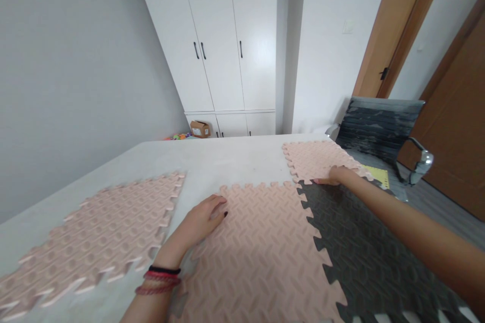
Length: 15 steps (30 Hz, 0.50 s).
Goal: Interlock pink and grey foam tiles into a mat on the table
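Note:
A pink foam puzzle mat tile [261,247] with a raised tread pattern lies flat on the table in front of me. Along its right side it meets a dark grey tile [364,242], their toothed edges fitted together. Beyond the grey one, a second pink tile [314,156] borders its far edge. My left hand [207,216] rests with fingers apart on the near pink tile's left edge. At the seam between the grey tile and the far pink one, my right hand [334,175] presses down, thumb stretched out; its other fingers are partly hidden.
Another pink tile [109,222], with round bumps, lies apart on the left of the white table [227,159]. A dark office chair [379,128] stands past the right edge, with a yellow sheet [379,175] near it. White cabinets [231,35] and a cardboard box [200,129] are behind.

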### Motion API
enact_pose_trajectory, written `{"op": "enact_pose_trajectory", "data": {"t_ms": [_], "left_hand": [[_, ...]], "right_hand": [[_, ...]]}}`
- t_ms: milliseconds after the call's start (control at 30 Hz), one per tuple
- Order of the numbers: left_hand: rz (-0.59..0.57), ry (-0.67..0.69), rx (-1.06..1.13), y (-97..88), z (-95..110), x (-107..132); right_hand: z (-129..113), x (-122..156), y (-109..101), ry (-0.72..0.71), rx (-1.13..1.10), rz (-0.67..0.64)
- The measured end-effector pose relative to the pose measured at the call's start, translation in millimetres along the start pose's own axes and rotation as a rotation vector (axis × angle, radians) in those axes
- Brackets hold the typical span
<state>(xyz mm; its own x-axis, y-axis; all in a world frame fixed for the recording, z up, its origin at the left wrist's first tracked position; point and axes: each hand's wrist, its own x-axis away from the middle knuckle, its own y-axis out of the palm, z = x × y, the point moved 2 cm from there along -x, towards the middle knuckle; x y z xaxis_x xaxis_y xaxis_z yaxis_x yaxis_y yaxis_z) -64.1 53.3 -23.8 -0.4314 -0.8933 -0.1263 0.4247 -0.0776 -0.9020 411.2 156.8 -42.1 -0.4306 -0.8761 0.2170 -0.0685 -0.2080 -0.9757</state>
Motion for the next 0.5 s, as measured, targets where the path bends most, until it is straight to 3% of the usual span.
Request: {"op": "enact_pose_trajectory", "data": {"t_ms": [200, 367, 500], "left_hand": [[0.013, -0.001, 0.001, 1.3, -2, 0], [0.010, 0.002, 0.004, 0.4, -1, 1], [0.009, 0.008, 0.009, 1.1, -3, 0]], "right_hand": [[-2, 18, -13, 0.027, 0.131, -0.076], [-28, 33, -28, -0.028, 0.173, -0.084], [-47, 38, -27, 0.021, 0.243, -0.114]]}}
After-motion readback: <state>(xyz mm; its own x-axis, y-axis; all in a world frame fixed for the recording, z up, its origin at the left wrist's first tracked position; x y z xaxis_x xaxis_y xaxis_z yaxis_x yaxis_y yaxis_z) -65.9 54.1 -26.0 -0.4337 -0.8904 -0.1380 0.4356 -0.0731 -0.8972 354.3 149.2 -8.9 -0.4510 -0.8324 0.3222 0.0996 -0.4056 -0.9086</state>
